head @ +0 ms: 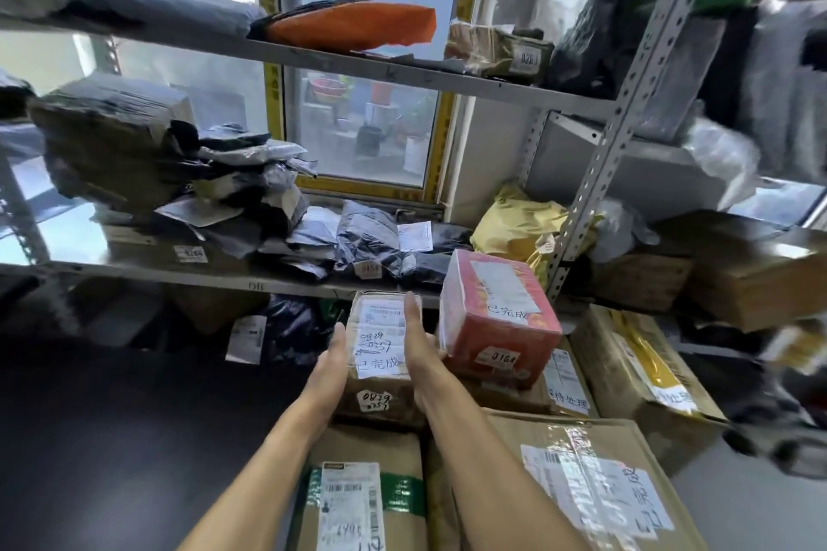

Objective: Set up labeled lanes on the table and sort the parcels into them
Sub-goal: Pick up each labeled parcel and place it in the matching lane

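Parcels: we count five taped cardboard boxes stacked in front of us, plus one red carton (496,318) in glossy film leaning at the right.
Held box: our small brown cardboard box (376,353), rectangular, stands on top of the stack, with white labels carrying handwritten numbers.
Left hand (329,365): fingers straight, palm flat against the box's left side.
Right hand (418,340): fingers straight, flat against its right side.
Shelf (179,273): grey perforated metal, piled with crinkled grey plastic mailers (268,215).
Yellow bag (523,224): one, soft and creased, behind the red carton.
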